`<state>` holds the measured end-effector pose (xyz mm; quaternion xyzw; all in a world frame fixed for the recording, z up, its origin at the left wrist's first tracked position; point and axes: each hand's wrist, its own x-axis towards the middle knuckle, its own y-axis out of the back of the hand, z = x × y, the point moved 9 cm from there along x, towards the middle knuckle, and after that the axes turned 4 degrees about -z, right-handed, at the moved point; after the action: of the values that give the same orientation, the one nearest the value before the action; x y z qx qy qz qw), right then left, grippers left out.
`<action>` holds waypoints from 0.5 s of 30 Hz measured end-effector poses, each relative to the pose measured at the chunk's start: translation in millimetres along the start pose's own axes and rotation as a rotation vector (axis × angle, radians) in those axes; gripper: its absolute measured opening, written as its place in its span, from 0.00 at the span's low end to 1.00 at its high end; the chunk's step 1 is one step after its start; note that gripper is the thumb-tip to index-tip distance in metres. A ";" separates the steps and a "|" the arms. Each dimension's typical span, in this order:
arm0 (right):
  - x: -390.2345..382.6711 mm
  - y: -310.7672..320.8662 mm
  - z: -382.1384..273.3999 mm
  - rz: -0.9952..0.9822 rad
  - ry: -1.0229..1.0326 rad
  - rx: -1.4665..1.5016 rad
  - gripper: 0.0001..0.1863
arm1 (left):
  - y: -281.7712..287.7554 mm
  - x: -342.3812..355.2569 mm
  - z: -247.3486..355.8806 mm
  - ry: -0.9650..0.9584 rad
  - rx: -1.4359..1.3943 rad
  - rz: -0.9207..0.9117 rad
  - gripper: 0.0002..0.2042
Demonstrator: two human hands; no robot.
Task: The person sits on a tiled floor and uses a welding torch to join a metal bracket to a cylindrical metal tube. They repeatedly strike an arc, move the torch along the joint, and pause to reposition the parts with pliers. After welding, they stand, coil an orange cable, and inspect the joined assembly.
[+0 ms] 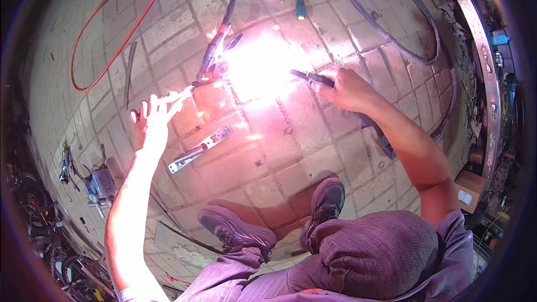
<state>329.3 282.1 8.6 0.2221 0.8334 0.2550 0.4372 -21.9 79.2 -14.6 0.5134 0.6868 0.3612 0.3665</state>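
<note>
A glaring white-pink arc (pixel 263 64) with flying sparks hides whatever is beneath it on the paved floor. My right hand (pixel 341 89) grips a black-handled tool (pixel 299 74) pointed into the glare. At the left, my left hand (pixel 154 114), washed out by the light, has its outer fingers apart and its thumb and forefinger at the end of an indistinct piece beside a dark clamp (pixel 210 61) with red on its cable. A silver slotted metal bracket (pixel 201 148) lies below, between my arms.
A black cable (pixel 363 11) loops across the back, near a green-handled screwdriver (pixel 300 5). An orange cable (pixel 100 78) lies at the left, above tangled hardware (pixel 100 182). A cardboard box (pixel 470 190) and a long metal rail (pixel 484 67) line the right. My shoes are below.
</note>
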 end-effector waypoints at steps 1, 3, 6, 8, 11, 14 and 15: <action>-0.6 0.9 2.6 -0.006 -0.013 -0.024 0.19 | 0.0 1.9 2.0 0.001 -0.002 0.011 0.18; -0.7 0.1 8.0 -0.036 -0.068 -0.028 0.19 | 0.0 4.5 4.3 -0.006 -0.004 0.025 0.18; 4.5 2.1 12.1 0.042 0.069 -0.071 0.21 | -2.2 9.2 7.8 -0.037 -0.078 0.026 0.16; 3.9 1.1 10.2 0.008 0.026 -0.020 0.22 | 2.5 6.2 5.4 -0.010 -0.047 0.036 0.16; 1.0 2.3 8.1 0.009 -0.014 -0.011 0.23 | 0.8 6.3 3.7 0.008 -0.039 0.034 0.15; 3.4 0.8 10.7 -0.003 -0.015 -0.004 0.22 | 1.8 6.6 5.6 0.009 -0.018 0.017 0.14; 2.8 0.1 8.7 -0.001 0.006 0.017 0.22 | 1.5 7.4 5.1 0.003 -0.022 -0.016 0.14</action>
<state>335.2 285.9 2.7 0.2245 0.8370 0.2483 0.4328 -18.3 87.3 -16.7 0.5034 0.6874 0.3663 0.3740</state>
